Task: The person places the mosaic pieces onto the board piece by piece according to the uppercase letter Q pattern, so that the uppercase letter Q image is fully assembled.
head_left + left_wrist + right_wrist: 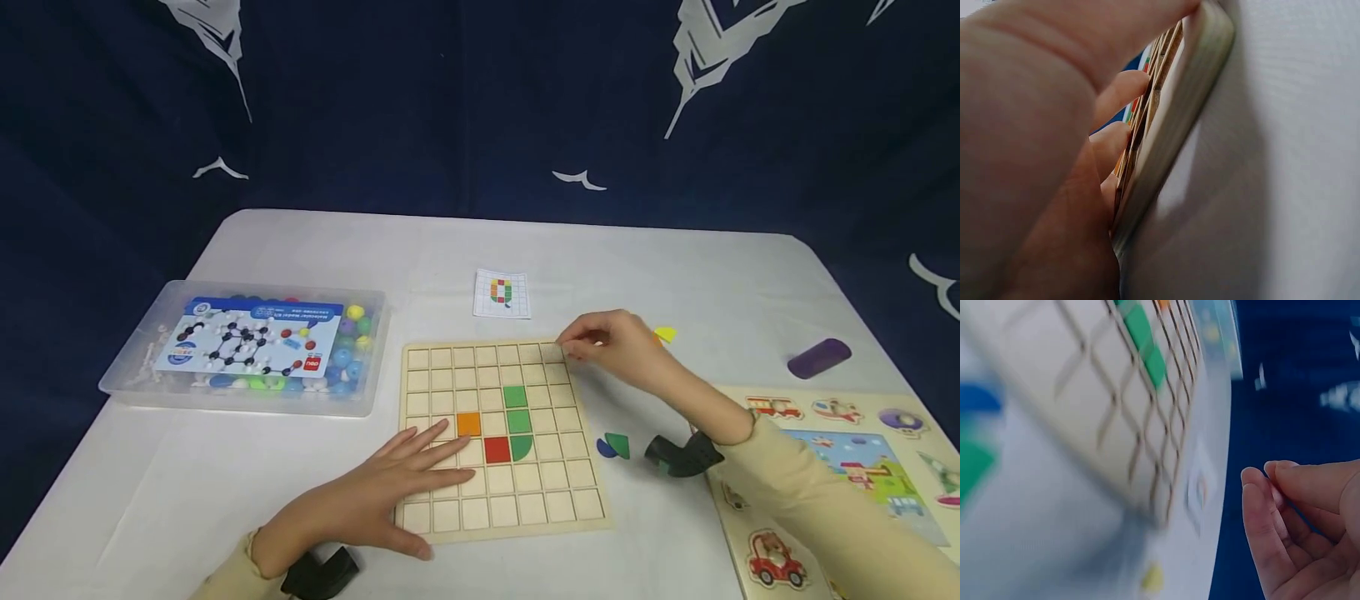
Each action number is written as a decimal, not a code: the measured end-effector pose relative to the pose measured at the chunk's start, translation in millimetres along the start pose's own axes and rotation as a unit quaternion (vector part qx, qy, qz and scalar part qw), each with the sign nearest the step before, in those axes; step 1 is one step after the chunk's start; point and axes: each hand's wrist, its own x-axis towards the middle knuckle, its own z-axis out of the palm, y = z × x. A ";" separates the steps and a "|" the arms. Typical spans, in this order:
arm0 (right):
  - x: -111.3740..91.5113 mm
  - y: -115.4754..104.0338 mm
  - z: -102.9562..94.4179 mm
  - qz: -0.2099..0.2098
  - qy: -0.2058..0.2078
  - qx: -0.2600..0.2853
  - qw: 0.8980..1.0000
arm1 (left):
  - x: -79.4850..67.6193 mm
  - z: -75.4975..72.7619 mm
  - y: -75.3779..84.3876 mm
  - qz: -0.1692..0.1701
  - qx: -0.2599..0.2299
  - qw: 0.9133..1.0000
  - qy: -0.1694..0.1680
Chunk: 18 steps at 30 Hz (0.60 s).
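Note:
My left hand (397, 479) lies spread over the lower left of a wooden grid board (555, 506), its thumb by the near edge. On the board sit an orange square (468, 424), a red square (497, 450), two green squares (518, 422) and a green rounded piece (521, 447). At the board's far right corner is my right hand (618, 346), thumb and fingertips drawn close together. The right wrist view shows nothing between those fingertips (1250, 477). A small card (483, 305) with a coloured grid pattern lies beyond the board.
Blue (604, 448) and green (618, 444) pieces lie right of the board. A yellow piece (666, 334) is beyond the right hand. A clear molecular model box (247, 342) stands left. At right are a purple cylinder (819, 358) and a picture puzzle board (738, 533), partly under the right sleeve.

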 end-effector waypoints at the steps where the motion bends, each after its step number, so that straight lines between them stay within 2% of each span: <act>1: -1.1 6.4 -8.4 0.011 0.010 -0.009 1.000 | -0.1 0.1 0.3 0.000 0.000 1.000 0.001; 5: -6.8 33.8 -39.8 0.052 0.024 -0.051 0.997 | -1.3 0.0 -0.9 0.003 0.007 1.000 0.004; 9: -13.7 61.8 -59.8 0.096 -0.009 -0.072 0.993 | -4.7 -0.9 -2.4 0.012 0.014 1.000 0.011; 14: -19.3 88.0 -67.7 0.129 -0.025 -0.074 0.989 | -6.3 -0.3 -2.2 0.015 0.001 1.000 0.014; 18: -20.3 97.6 -68.0 0.122 -0.027 -0.097 0.987 | -4.9 0.7 -2.8 0.024 0.005 1.000 0.017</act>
